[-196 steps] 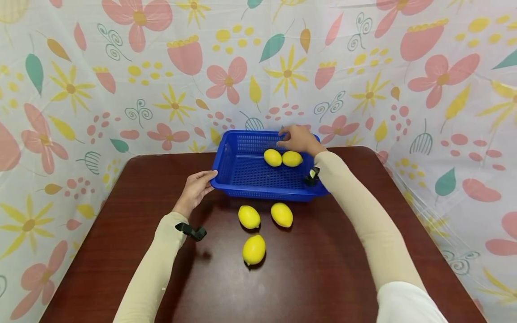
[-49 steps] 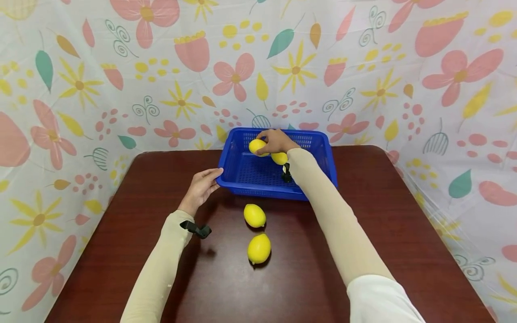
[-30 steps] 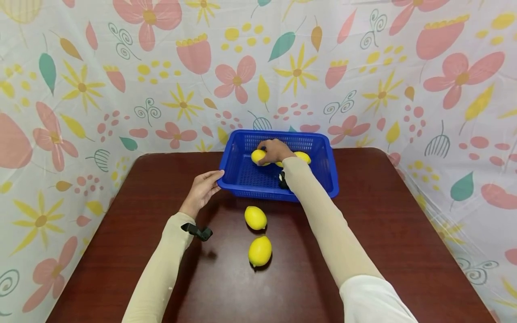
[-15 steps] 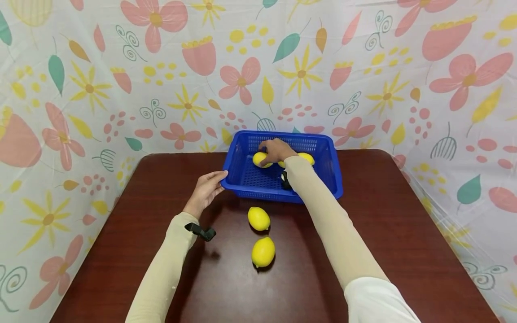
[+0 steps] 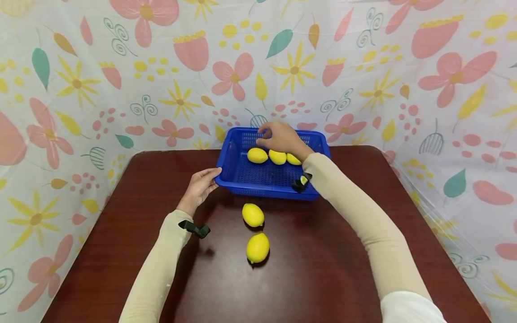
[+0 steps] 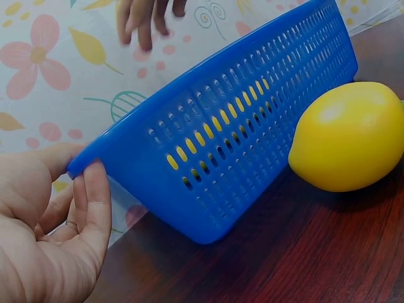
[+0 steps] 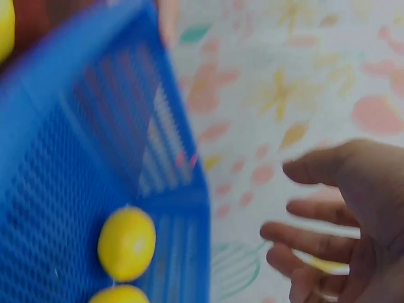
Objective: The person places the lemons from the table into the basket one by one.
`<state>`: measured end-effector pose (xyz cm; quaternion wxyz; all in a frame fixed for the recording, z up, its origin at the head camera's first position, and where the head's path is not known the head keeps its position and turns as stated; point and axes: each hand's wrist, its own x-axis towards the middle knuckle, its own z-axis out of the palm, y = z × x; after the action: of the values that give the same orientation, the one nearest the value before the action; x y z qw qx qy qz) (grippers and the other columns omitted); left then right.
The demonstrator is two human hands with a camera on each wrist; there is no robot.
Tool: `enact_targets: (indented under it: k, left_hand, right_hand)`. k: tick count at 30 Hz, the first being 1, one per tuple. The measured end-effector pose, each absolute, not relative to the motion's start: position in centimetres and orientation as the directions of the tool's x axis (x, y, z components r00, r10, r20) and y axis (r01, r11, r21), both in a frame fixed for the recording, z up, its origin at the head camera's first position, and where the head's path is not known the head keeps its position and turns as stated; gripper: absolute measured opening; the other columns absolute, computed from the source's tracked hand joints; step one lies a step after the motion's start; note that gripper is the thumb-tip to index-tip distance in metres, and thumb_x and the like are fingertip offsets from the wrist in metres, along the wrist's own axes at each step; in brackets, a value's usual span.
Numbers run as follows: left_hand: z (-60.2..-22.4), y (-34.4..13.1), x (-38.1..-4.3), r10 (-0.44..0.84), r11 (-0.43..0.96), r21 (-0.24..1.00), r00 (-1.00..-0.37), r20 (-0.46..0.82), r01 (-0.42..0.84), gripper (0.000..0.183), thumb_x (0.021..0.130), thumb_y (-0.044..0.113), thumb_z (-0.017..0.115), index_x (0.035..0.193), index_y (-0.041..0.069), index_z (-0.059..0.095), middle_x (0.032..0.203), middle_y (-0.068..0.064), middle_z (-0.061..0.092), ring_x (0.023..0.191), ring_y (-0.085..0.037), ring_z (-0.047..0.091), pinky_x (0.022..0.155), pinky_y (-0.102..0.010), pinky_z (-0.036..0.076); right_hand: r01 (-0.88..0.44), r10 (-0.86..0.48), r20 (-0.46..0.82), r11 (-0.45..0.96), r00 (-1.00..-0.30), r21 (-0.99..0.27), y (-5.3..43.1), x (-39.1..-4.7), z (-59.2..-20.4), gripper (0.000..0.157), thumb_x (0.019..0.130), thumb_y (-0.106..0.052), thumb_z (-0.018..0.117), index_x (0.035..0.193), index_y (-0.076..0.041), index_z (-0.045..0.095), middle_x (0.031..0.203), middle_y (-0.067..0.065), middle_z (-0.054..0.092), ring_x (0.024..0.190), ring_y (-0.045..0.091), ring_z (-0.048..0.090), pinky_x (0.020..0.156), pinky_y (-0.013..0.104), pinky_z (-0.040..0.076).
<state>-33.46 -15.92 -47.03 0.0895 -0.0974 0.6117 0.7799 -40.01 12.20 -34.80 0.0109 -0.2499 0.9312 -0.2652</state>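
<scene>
Pinch grip is applied by the left hand (image 5: 199,186) to the rim of the rectangular blue perforated-plastic basket (image 5: 266,191). The right hand (image 5: 282,136), empty and loosely half-curled, is positioned above three oval yellow lemons (image 5: 257,155) inside; the rightmost is partly obscured. Two more lemons (image 5: 253,215) are set in front on the reddish-brown table (image 5: 331,264), backed by floral white fabric (image 5: 234,103).

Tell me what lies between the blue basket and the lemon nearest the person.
Another lemon lies on the table between the blue basket and the nearest lemon, as the head view shows.
</scene>
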Motion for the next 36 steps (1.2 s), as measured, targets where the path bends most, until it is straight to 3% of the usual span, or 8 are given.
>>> enact_targets:
  k: [4, 9, 17, 21, 27, 31, 36]
  left_hand:
    - [-47.1, -15.9, -33.5, 0.022, -0.242, 0.935, -0.965, -0.262, -0.260, 0.015, 0.098, 0.018, 0.072, 0.108, 0.008, 0.068, 0.077, 0.004, 0.065, 0.070, -0.007, 0.060, 0.072, -0.022, 0.056]
    - [-47.0, -16.0, -33.5, 0.024, -0.241, 0.936, -0.966, -0.257, -0.256, 0.015, 0.098, 0.019, 0.073, 0.107, 0.008, 0.068, 0.075, 0.005, 0.064, 0.069, -0.007, 0.058, 0.073, -0.021, 0.055]
    - [-47.3, -16.0, -33.5, 0.019, -0.265, 0.929, -0.965, -0.263, -0.259, 0.005, 0.098, 0.018, 0.072, 0.094, 0.015, 0.072, 0.074, 0.004, 0.064, 0.068, -0.007, 0.058, 0.070, -0.021, 0.055]
    - [-47.3, -15.9, -33.4, 0.028, -0.267, 0.928, -0.965, -0.262, -0.260, 0.006, 0.098, 0.018, 0.072, 0.099, 0.013, 0.071, 0.076, 0.004, 0.065, 0.069, -0.007, 0.059, 0.070, -0.021, 0.055]
    - [-47.2, -15.9, -33.4, 0.037, -0.267, 0.927, -0.964, -0.263, -0.263, 0.009, 0.098, 0.019, 0.072, 0.102, 0.011, 0.069, 0.077, 0.005, 0.065, 0.070, -0.007, 0.060, 0.071, -0.021, 0.055]
    - [-47.2, -15.9, -33.3, 0.038, -0.268, 0.927, -0.964, -0.263, -0.263, 0.008, 0.098, 0.020, 0.072, 0.101, 0.013, 0.069, 0.077, 0.005, 0.064, 0.071, -0.007, 0.059, 0.072, -0.020, 0.055]
    - [-47.1, -15.8, -33.2, 0.034, -0.270, 0.926, -0.964, -0.265, -0.264, 0.006, 0.098, 0.019, 0.072, 0.100, 0.013, 0.070, 0.077, 0.005, 0.065, 0.070, -0.007, 0.059, 0.072, -0.021, 0.055]
  right_hand:
    - [-0.423, -0.401, 0.166, 0.730, -0.901, -0.537, 12.7, -35.1, -34.6, 0.036, 0.098, -0.035, 0.070, 0.121, -0.008, 0.071, 0.109, 0.010, 0.075, 0.096, 0.025, 0.071, 0.080, 0.044, 0.058]
    - [-0.453, -0.412, 0.205, 0.703, -0.888, -0.548, 13.1, -29.4, -35.7, 0.030, 0.096, -0.034, 0.073, 0.115, -0.010, 0.073, 0.100, 0.005, 0.077, 0.085, 0.019, 0.071, 0.071, 0.037, 0.057]
    - [-0.480, -0.441, 0.221, 0.655, -0.870, -0.583, 13.7, -22.9, -38.9, 0.027, 0.096, -0.034, 0.073, 0.114, -0.014, 0.074, 0.095, -0.005, 0.075, 0.081, 0.009, 0.065, 0.070, 0.031, 0.054]
    - [-0.482, -0.440, 0.224, 0.657, -0.869, -0.580, 13.7, -20.6, -40.6, 0.030, 0.092, -0.039, 0.077, 0.111, -0.017, 0.074, 0.094, -0.006, 0.074, 0.081, 0.007, 0.065, 0.072, 0.030, 0.054]
    - [-0.491, -0.452, 0.215, 0.684, -0.866, -0.539, 13.3, -18.3, -43.5, 0.047, 0.086, -0.057, 0.077, 0.110, -0.016, 0.075, 0.096, -0.004, 0.074, 0.087, 0.014, 0.068, 0.074, 0.032, 0.055]
    - [-0.476, -0.443, 0.196, 0.712, -0.875, -0.516, 13.0, -17.6, -44.9, 0.055, 0.083, -0.063, 0.077, 0.111, -0.016, 0.075, 0.093, -0.002, 0.074, 0.081, 0.015, 0.068, 0.068, 0.031, 0.054]
    - [-0.466, -0.442, 0.162, 0.768, -0.882, -0.439, 12.4, -17.1, -46.2, 0.062, 0.080, -0.069, 0.076, 0.110, -0.014, 0.073, 0.080, -0.002, 0.069, 0.070, 0.010, 0.056, 0.057, 0.027, 0.047]
